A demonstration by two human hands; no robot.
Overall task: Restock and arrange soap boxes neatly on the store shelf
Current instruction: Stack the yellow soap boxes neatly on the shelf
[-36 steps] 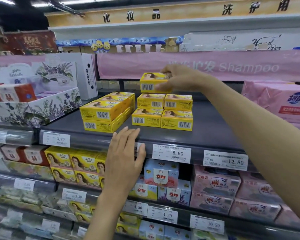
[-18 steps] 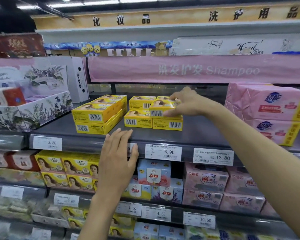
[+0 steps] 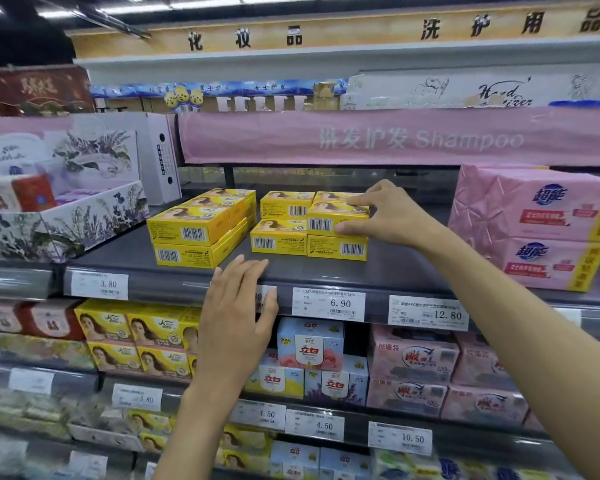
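Note:
Yellow soap boxes stand in stacks on a dark grey shelf (image 3: 395, 268). My right hand (image 3: 385, 216) pinches the top yellow soap box (image 3: 329, 221) of the front right stack, thumb on its front face and fingers on its top. That box sits on another yellow box (image 3: 336, 248). To its left lies a single front box (image 3: 278, 239), with more yellow boxes behind. A taller double stack of yellow boxes (image 3: 191, 233) stands further left. My left hand (image 3: 238, 317) rests flat, fingers straight, on the shelf's front edge.
Pink wrapped soap packs (image 3: 541, 226) stand at the shelf's right. A floral display carton (image 3: 66, 216) and a white carton (image 3: 158, 157) stand at the left. Price tags (image 3: 328, 304) line the shelf edge. Lower shelves hold yellow, blue and pink boxes.
My right hand brought the yellow box down from the back stack's top onto the front right box. The left hand stayed on the shelf edge.

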